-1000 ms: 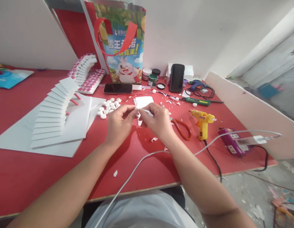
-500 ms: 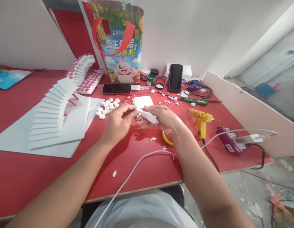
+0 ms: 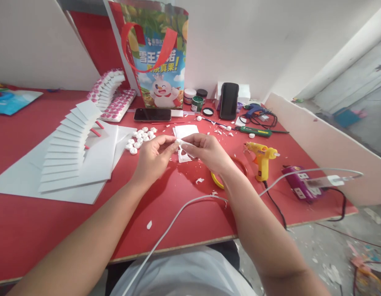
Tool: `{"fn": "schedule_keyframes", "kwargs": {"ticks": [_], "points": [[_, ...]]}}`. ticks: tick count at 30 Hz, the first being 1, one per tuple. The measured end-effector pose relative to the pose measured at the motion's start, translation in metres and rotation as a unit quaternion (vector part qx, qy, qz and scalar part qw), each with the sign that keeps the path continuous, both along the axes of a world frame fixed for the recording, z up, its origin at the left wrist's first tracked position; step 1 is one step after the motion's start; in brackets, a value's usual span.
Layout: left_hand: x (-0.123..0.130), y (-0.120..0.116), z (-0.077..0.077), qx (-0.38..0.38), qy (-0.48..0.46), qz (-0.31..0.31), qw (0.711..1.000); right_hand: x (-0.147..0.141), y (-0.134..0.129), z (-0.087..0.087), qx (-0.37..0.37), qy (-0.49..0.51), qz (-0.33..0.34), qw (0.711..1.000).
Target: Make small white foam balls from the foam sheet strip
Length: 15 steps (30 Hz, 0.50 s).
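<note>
Over the middle of the red table, my left hand (image 3: 155, 158) pinches one end of a rolled white paper strip (image 3: 179, 142) between thumb and fingertips. My right hand (image 3: 208, 152) grips the strip from the other side, its fingers bent over it, so much of the paper is hidden. Beneath the hands lie white paper sheets (image 3: 186, 130), one with a cut-out gap. Several small white paper rolls (image 3: 142, 139) sit in a cluster just left of my left hand. A yellow tape ring (image 3: 217, 181) lies partly under my right wrist.
A yellow glue gun (image 3: 262, 160) and a purple box (image 3: 301, 183) are on the right, with a white cable (image 3: 184, 205) crossing in front. Fanned white panels (image 3: 63, 148) stand at left. Behind are a phone (image 3: 152, 114), paint jars (image 3: 197, 103), a green-handled tool (image 3: 255, 131) and a printed bag (image 3: 159, 61).
My right fingers have curled in from lying flatter under the paper. The loose, cone-like white tail has largely gone from sight, and the sheet below shows more.
</note>
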State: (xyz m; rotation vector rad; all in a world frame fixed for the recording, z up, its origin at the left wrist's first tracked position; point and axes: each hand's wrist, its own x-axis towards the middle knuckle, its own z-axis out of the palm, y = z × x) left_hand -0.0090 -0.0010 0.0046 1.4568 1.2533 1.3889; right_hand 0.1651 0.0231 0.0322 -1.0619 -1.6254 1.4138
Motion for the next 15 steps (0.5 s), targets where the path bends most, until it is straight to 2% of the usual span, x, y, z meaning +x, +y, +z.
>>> {"fn": "schedule_keyframes", "kwargs": {"ticks": [3, 6, 9, 15], "points": [[0.002, -0.001, 0.001, -0.002, -0.001, 0.012, 1.0, -0.004, -0.003, 0.0, 0.056, -0.057, -0.049, 0.996], [0.004, -0.004, 0.003, 0.021, 0.023, 0.028, 0.999, -0.011, -0.007, -0.001, 0.1, -0.072, -0.096, 0.988], [0.005, -0.007, 0.004, 0.075, 0.069, 0.059, 0.993, -0.018, -0.013, -0.003, 0.122, -0.058, -0.132, 0.982], [0.009, -0.009, -0.001, 0.215, 0.156, 0.119, 0.957, -0.024, -0.021, -0.003, 0.132, -0.021, -0.13, 0.982]]}}
